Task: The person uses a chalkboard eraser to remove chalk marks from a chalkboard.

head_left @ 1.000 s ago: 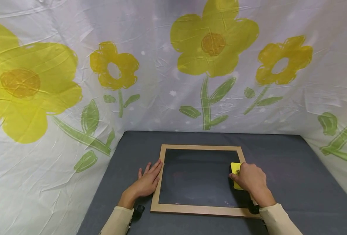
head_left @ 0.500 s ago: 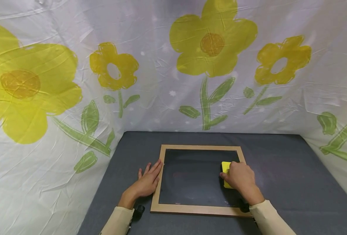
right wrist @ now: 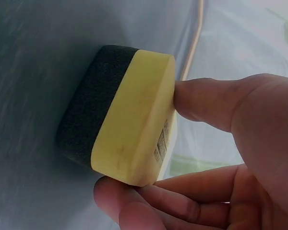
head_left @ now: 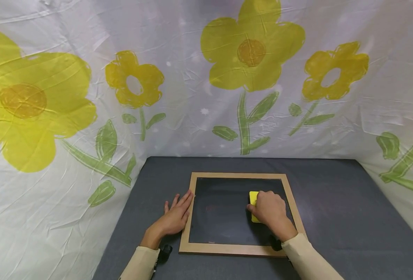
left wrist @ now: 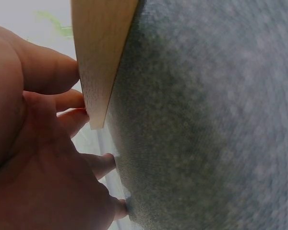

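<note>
A chalkboard (head_left: pixel 223 214) in a light wooden frame lies flat on the dark cloth. My right hand (head_left: pixel 270 210) grips a yellow chalkboard eraser (right wrist: pixel 129 115) with a black felt underside, thumb on one side and fingers on the other. The felt faces the board's right half, close against its surface. My left hand (head_left: pixel 173 219) rests at the frame's left side with fingers spread; in the left wrist view the thumb and some fingers touch the wooden edge (left wrist: pixel 98 62), while others reach down to the cloth. Faint chalk marks (head_left: pixel 211 242) show along the board's lower edge.
A dark grey cloth (head_left: pixel 342 210) covers the table around the board. Behind and at both sides hangs a white curtain (head_left: pixel 189 116) with large yellow flowers. Small black devices (head_left: pixel 164 253) are strapped at the wrists.
My right hand has slid the eraser leftward across the board, from near the right frame edge toward the middle. A chalk mark at the lower right is no longer visible. The left hand stays put.
</note>
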`<state>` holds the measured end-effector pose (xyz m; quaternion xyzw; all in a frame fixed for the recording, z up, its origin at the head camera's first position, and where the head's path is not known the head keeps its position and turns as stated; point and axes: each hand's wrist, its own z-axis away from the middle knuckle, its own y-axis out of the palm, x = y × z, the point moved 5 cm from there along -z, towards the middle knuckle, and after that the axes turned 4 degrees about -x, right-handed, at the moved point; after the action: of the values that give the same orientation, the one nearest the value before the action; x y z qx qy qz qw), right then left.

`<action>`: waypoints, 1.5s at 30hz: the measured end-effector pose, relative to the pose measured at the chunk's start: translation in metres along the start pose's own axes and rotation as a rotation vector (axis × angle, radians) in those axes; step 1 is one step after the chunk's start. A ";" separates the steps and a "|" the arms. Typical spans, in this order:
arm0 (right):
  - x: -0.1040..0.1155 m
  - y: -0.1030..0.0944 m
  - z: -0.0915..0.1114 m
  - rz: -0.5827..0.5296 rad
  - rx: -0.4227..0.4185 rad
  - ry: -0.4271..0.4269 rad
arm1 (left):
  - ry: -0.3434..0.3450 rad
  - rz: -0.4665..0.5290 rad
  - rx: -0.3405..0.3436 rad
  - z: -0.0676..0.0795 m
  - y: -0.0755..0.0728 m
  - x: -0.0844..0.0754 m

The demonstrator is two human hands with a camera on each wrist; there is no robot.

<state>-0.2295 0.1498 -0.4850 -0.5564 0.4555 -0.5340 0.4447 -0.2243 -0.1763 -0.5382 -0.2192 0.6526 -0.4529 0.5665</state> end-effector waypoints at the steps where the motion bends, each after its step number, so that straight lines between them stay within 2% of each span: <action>1: 0.003 0.001 -0.001 0.001 0.002 -0.001 | 0.000 -0.002 0.000 0.000 0.000 0.000; 19: 0.047 0.011 -0.009 -0.023 0.027 -0.020 | 0.005 -0.013 -0.007 -0.002 0.000 0.001; 29: 0.069 0.016 -0.011 -0.023 0.000 -0.054 | 0.001 -0.007 -0.005 0.000 -0.002 -0.001; 45: 0.104 0.023 -0.011 -0.011 0.003 -0.094 | 0.012 -0.001 0.001 0.002 -0.003 -0.004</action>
<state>-0.2402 0.0429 -0.4871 -0.5826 0.4301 -0.5103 0.4638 -0.2221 -0.1749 -0.5338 -0.2164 0.6556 -0.4549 0.5625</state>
